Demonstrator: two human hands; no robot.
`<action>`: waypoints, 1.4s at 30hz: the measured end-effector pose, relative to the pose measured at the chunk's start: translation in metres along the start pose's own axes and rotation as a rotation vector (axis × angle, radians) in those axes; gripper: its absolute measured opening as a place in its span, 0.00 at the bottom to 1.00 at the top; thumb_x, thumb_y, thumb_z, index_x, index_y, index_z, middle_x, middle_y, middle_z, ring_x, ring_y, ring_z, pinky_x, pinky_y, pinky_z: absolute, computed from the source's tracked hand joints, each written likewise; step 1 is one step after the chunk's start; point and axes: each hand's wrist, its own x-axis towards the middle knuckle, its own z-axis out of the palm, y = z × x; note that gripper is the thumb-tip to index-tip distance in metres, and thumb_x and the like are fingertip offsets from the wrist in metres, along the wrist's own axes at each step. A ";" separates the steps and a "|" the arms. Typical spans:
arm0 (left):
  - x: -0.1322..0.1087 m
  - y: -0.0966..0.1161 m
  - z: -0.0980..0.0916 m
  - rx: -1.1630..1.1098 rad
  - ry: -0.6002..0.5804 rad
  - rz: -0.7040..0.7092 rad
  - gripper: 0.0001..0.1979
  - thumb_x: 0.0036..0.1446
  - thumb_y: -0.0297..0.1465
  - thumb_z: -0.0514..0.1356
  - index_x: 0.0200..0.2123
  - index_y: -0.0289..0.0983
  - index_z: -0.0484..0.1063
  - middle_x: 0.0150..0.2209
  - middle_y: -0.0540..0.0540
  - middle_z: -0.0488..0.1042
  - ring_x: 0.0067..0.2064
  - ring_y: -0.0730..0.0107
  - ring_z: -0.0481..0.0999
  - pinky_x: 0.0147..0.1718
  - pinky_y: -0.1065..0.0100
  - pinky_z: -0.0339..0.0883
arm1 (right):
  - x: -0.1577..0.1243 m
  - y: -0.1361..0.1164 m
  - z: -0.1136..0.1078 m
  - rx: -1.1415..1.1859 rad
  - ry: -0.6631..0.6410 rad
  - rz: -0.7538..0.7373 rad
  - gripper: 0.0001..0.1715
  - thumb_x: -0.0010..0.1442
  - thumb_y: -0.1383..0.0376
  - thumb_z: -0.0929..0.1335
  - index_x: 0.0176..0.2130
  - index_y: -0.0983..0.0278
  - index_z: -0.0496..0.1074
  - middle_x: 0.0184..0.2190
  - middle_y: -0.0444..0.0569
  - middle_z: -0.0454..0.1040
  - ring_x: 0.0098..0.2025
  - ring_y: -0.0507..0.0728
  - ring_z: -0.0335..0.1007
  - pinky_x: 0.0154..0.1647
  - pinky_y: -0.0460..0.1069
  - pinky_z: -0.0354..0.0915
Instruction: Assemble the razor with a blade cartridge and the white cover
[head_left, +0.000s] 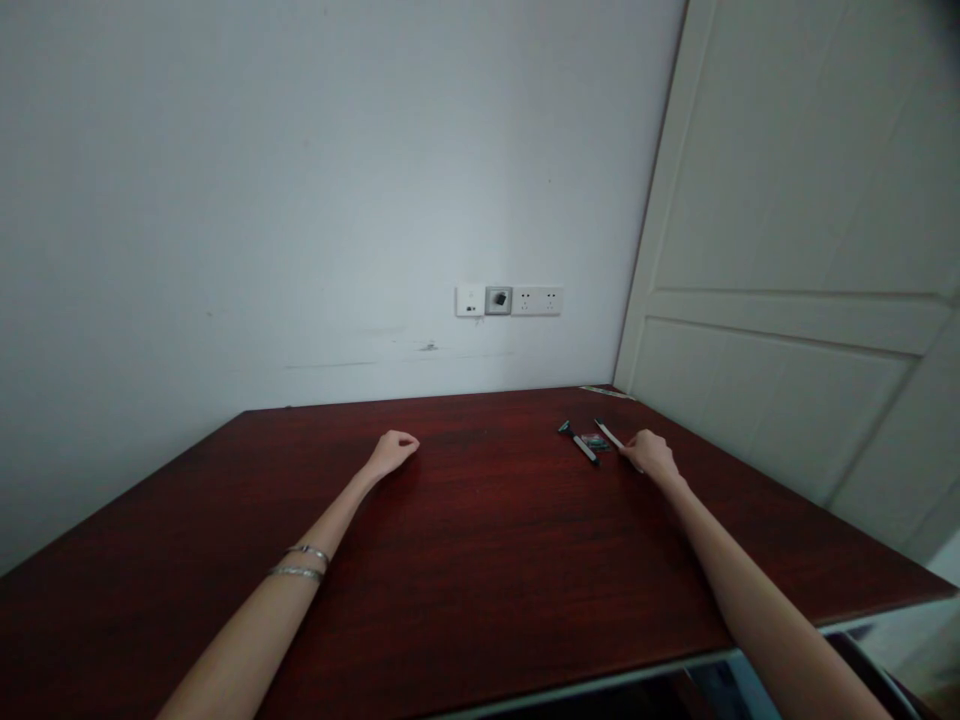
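On the right side of the dark red table [480, 540], my right hand [649, 455] is closed on a thin white pen-like stick [611, 434] with a dark tip pointing away to the left. Just left of it lies a small clear packet [595, 442] with dark green contents. Beside the packet rests a grey and black razor-like tool [581, 445], its head at the far end. My left hand [393, 452], below which two silver bracelets circle the forearm, is at the table's centre left with fingers curled together and nothing visible in them.
A pale wall with a row of sockets [536, 301] stands behind the table. A white panelled door [780, 320] borders the right side. A thin strip [607, 393] lies at the far right corner. Below the front edge, an open drawer-like space shows.
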 end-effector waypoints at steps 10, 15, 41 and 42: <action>-0.005 0.002 -0.002 0.001 -0.010 0.015 0.12 0.48 0.33 0.55 0.31 0.35 0.77 0.36 0.45 0.78 0.41 0.63 0.75 0.44 0.69 0.63 | -0.002 0.000 0.001 0.004 -0.028 0.025 0.16 0.49 0.61 0.66 0.37 0.66 0.75 0.38 0.63 0.74 0.42 0.67 0.71 0.36 0.54 0.65; -0.009 0.002 -0.003 0.006 -0.013 0.034 0.13 0.48 0.33 0.54 0.32 0.34 0.77 0.37 0.44 0.78 0.41 0.62 0.75 0.44 0.68 0.64 | -0.007 -0.007 -0.006 -0.019 -0.004 0.094 0.26 0.49 0.52 0.66 0.43 0.66 0.73 0.42 0.66 0.71 0.42 0.72 0.69 0.35 0.59 0.65; -0.036 -0.009 0.020 0.380 -0.057 0.095 0.23 0.56 0.39 0.50 0.52 0.30 0.64 0.54 0.36 0.65 0.57 0.56 0.61 0.55 0.59 0.52 | -0.100 -0.232 0.058 -0.065 -0.083 -0.617 0.23 0.57 0.61 0.60 0.51 0.63 0.67 0.49 0.59 0.64 0.50 0.65 0.59 0.44 0.54 0.59; -0.036 -0.011 0.021 0.401 -0.058 0.081 0.23 0.57 0.38 0.48 0.52 0.31 0.63 0.55 0.36 0.64 0.58 0.56 0.59 0.56 0.58 0.51 | -0.104 -0.232 0.064 -0.070 -0.071 -0.638 0.24 0.58 0.60 0.60 0.52 0.63 0.66 0.50 0.59 0.63 0.50 0.65 0.58 0.45 0.55 0.58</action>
